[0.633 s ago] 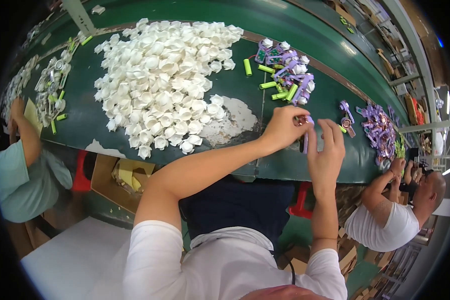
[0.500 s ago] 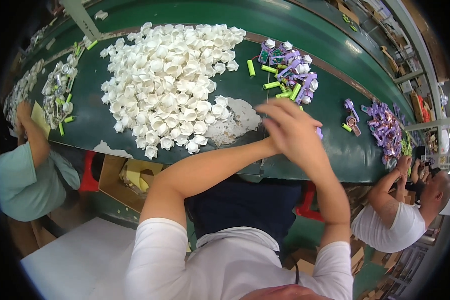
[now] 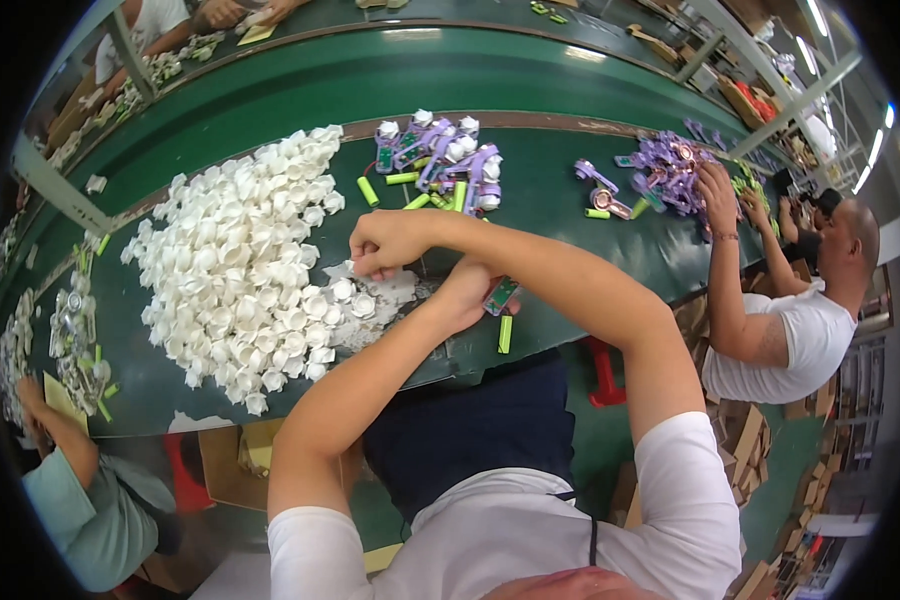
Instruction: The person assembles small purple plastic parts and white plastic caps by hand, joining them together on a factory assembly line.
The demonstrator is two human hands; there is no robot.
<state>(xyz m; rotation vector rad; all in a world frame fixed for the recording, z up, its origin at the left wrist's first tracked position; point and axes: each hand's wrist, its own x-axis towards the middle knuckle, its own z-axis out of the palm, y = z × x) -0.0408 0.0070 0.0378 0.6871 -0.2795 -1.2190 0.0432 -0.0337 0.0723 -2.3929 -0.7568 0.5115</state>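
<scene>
My left hand point(image 3: 464, 296) is closed around a piece with a green circuit board point(image 3: 501, 295), over the table's near side. A lime-green cylindrical cell point(image 3: 505, 334) hangs beside the board. Crossing above that wrist, my right hand point(image 3: 394, 243) reaches left with thumb and fingers pinched together. What is between those fingertips, if anything, is hidden. Close below them lie a few loose white flower-shaped plastic caps point(image 3: 363, 304), on a worn patch of the tabletop. A big heap of the same caps point(image 3: 240, 255) spreads to the left.
Purple assemblies point(image 3: 482, 165) with white caps and green cells lie beyond my hands. Further right, a purple heap point(image 3: 670, 165) lies before a person in white point(image 3: 795, 335). Someone in a teal top point(image 3: 95, 500) works at the left. A red stool point(image 3: 604, 372) stands below the table.
The view has swung, shifting everything on the table. My hands were overlapped near the purple assemblies; now the right one reaches left to the white caps, and the left one's circuit board shows.
</scene>
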